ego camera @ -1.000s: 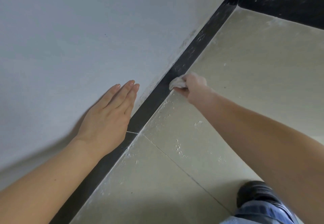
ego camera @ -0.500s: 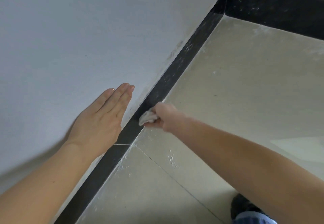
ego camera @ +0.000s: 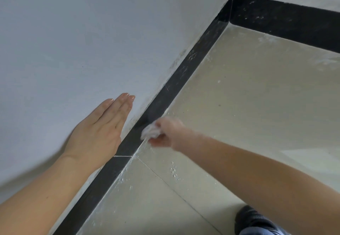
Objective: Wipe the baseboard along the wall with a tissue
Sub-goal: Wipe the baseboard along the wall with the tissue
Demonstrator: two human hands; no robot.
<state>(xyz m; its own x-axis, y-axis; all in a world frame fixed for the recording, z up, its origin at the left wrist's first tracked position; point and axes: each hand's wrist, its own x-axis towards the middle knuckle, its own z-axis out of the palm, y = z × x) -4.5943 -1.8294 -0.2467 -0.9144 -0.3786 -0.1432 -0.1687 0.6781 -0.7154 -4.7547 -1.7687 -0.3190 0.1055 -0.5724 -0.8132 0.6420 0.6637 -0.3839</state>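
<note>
A black baseboard (ego camera: 176, 80) runs diagonally from the lower left up to the room's corner, dusty with white specks further along. My right hand (ego camera: 169, 133) grips a crumpled white tissue (ego camera: 150, 131) and holds it against the baseboard near the floor edge; both are motion-blurred. My left hand (ego camera: 99, 130) lies flat on the white wall (ego camera: 82, 41) just above the baseboard, fingers straight and together.
Beige floor tiles (ego camera: 248, 106) carry white dust and paint flecks near the baseboard. A second black baseboard (ego camera: 287, 23) meets the first at the corner, top right. My dark shoe (ego camera: 248, 216) and a blue trouser leg sit at the bottom right.
My right hand slid the tissue back along the baseboard toward me, from farther up the strip to a spot beside my left hand. The left hand stayed on the wall.
</note>
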